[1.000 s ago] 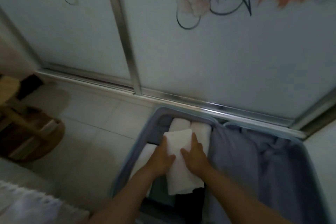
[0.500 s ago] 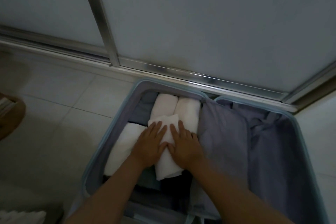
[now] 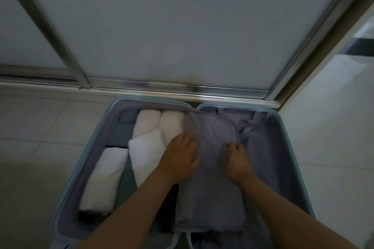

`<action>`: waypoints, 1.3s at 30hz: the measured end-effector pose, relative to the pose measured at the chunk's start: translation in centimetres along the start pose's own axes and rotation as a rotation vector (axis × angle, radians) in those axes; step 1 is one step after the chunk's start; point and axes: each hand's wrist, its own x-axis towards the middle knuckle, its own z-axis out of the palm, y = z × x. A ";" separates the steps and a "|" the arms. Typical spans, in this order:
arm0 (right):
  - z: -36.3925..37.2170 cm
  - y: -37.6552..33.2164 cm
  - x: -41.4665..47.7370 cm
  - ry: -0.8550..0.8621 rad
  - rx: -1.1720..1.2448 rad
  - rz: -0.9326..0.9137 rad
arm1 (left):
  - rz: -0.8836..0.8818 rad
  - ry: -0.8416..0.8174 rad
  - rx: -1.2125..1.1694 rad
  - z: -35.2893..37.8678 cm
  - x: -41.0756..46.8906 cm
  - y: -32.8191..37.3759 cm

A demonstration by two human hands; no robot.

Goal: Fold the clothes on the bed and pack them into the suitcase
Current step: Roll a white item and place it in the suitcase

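The light blue suitcase [image 3: 89, 147] lies open on the floor. Its left half holds several white rolled garments: one [image 3: 145, 155] lies slanted in the middle, one [image 3: 103, 180] at the left, and two [image 3: 147, 123] side by side at the far end. Bluish folded clothes [image 3: 125, 127] lie under them. A grey divider flap [image 3: 210, 198] covers the middle of the case. My left hand [image 3: 180, 159] rests flat on the flap's left edge, next to the slanted roll. My right hand [image 3: 236, 161] has bent fingers that pinch the flap's fabric.
The suitcase's right half shows crumpled grey lining [image 3: 269, 147]. A frosted sliding door with a metal track [image 3: 182, 85] runs right behind the case. Pale floor tiles [image 3: 40, 127] lie to the left, a white wall [image 3: 334, 107] to the right.
Both hands left the white roll they were pressing down and moved right onto the grey flap. The flap now lies further over the middle of the case.
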 end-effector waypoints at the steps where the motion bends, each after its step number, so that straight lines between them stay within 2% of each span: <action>1: 0.4 0.8 -0.2 -0.051 0.026 0.073 | 0.031 -0.046 0.039 0.9 0.4 0.6; 5: 2.2 2.4 -0.7 -0.193 0.144 0.252 | 0.065 -0.205 0.160 4.0 0.9 0.7; 11: 2.8 1.8 -0.1 -0.172 0.300 0.327 | 0.114 -0.200 0.153 4.6 0.7 -0.1; 16: 3.1 1.3 -1.0 -0.182 0.027 0.423 | 0.069 -0.242 0.131 3.6 0.3 -0.3; 22: 3.1 1.1 -2.0 -0.103 0.192 0.303 | 0.019 -0.223 0.032 3.6 -0.3 -1.0; 25: 1.6 -0.8 -2.4 -0.124 0.315 0.264 | -0.003 -0.136 -0.059 3.3 -0.8 -0.5; 28: -0.8 -5.2 -2.3 -0.118 0.358 0.081 | -0.188 0.039 -0.267 2.1 -2.0 -1.6; 31: -3.1 -9.9 -2.2 -0.076 0.309 -0.130 | -0.443 0.253 -0.213 0.6 -3.6 -4.7; 33: -4.1 -12.5 -2.5 -0.045 0.249 -0.227 | -0.698 0.176 -0.215 -0.1 -4.7 -6.9; 35: -4.5 -14.9 -3.0 -0.025 0.231 -0.317 | -0.936 0.037 -0.324 -0.1 -5.5 -8.7; 37: -4.3 -16.8 -3.6 -0.021 0.205 -0.381 | -1.062 -0.011 -0.461 0.1 -5.5 -9.9; 39: -3.6 -17.8 -3.7 -0.055 0.156 -0.408 | -1.109 -0.010 -0.557 0.0 -5.1 -10.6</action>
